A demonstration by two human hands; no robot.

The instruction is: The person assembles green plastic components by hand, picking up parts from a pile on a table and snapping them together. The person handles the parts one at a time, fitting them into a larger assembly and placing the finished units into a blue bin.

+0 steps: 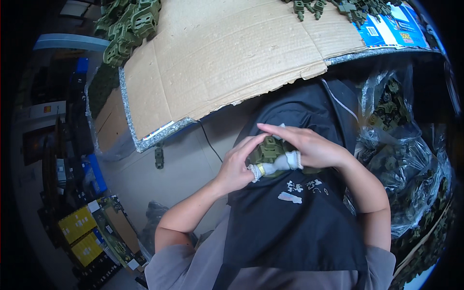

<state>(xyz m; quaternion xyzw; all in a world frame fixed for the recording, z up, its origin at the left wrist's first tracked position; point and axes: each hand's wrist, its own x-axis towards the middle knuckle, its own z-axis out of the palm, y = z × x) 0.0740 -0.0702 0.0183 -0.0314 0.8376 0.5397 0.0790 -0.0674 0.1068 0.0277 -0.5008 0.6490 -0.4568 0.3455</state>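
Observation:
Above my lap, a dark green moulded plastic part (pixel 269 150) with a blocky shape is held between my two hands. My left hand (pixel 237 166) closes on its left side, fingers pointing up and inward. On the other side my right hand (pixel 316 147) grips it, with the fingers reaching over its far end. White coverings (pixel 286 162) wrap both thumbs, which press along the near side of the part. The fingers hide much of its sides and underside. A black apron (pixel 290 232) with a white print lies beneath.
Cardboard (pixel 217 58) covers the table ahead, its near edge torn. Green plastic parts (pixel 130 31) pile up at its far left, and smaller ones (pixel 355 9) at its far right. Plastic bags (pixel 406 169) of green parts stand at my right. One green piece (pixel 159 157) lies on the floor.

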